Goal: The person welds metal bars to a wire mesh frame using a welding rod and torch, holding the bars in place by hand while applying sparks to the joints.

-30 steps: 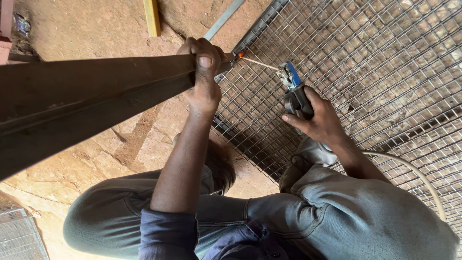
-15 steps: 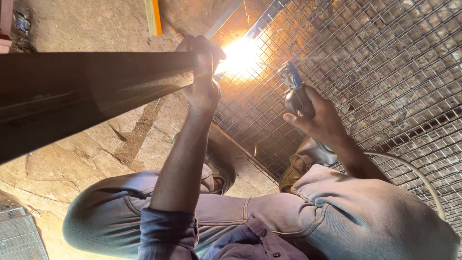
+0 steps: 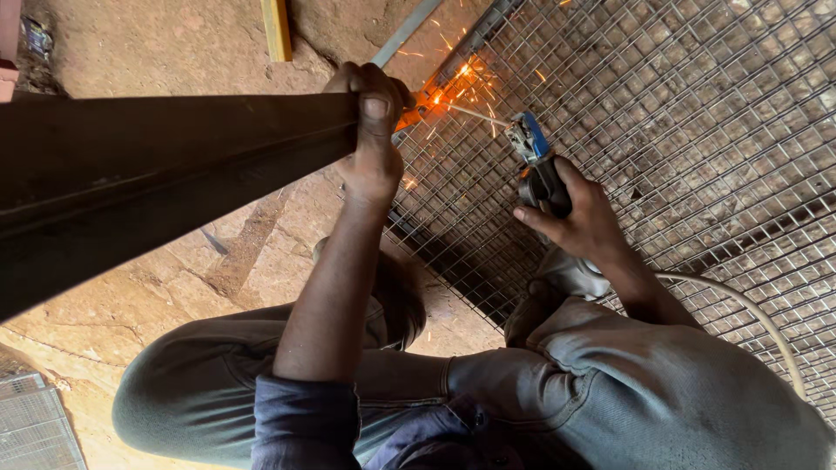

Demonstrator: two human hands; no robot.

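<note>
Welding is under way at the edge of a grey steel wire mesh panel [image 3: 679,148], where orange sparks [image 3: 453,87] fly from the tip of a thin welding rod [image 3: 475,113]. The rod is clamped in a dark electrode holder with a blue jaw [image 3: 535,161], around whose handle the right hand [image 3: 583,218] is closed tight. A long, dark, flat metal shield [image 3: 165,174] is gripped at its end by the left hand [image 3: 374,130], fingers curled over the top and thumb pressed on the face, and is held beside the arc. For a sound joint, the rod tip is best kept steady and close to the seam, fed in slowly as it burns down, with the shield kept between eyes and arc and the bare forearms held clear of spatter. A pale cable [image 3: 749,313] trails across the mesh by the right arm. Underneath is bare, cracked reddish-brown earth [image 3: 174,35], on which lie a yellow strip [image 3: 277,26] and a grey metal bar [image 3: 405,30]; a smaller mesh piece [image 3: 35,418] shows at the lower left corner.
</note>
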